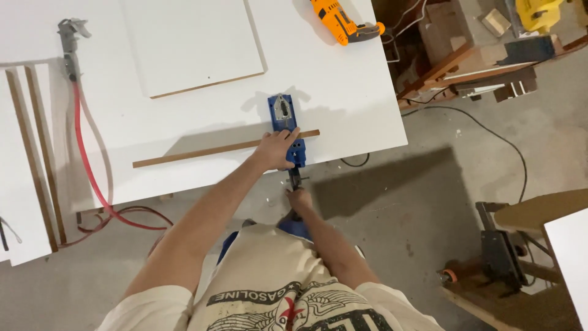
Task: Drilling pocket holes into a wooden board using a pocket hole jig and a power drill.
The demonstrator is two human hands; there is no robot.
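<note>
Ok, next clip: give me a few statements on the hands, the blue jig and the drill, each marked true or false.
1. The left hand rests on the blue jig. True.
2. The blue jig sits on a thin wooden strip at the white table edge. True.
3. The right hand holds the orange drill. False: the drill lies untouched at the table's far side; the right hand is at the jig's handle below the table edge.
4. The red hose lies across the jig. False: it hangs off the table far to the left.

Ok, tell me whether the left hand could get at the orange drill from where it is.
Probably yes: the left hand rests on the blue jig, and only bare white tabletop lies between it and the orange drill, though it is a long stretch.
</note>
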